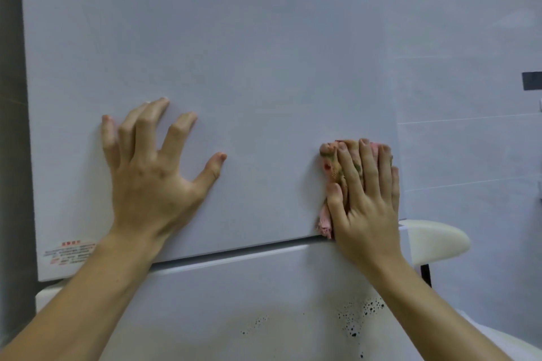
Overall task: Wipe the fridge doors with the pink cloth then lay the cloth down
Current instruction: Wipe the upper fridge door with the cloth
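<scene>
The white upper fridge door [234, 53] fills most of the view, with the lower door [234, 287] beneath a dark seam. My right hand [366, 199] presses the bunched pink cloth [330, 167] flat against the upper door near its lower right corner, fingers straight over it. The cloth's floral patch shows by my index finger and its pink end hangs below my thumb. My left hand [152, 167] rests on the same door further left, fingers spread, fingertips touching the surface.
A red-print sticker [70, 252] sits at the upper door's lower left corner. Dark specks [360, 316] dot the lower door. A cream rounded object [434, 240] stands to the right beside the fridge, against a white tiled wall [469, 97]. A dark strip borders the left.
</scene>
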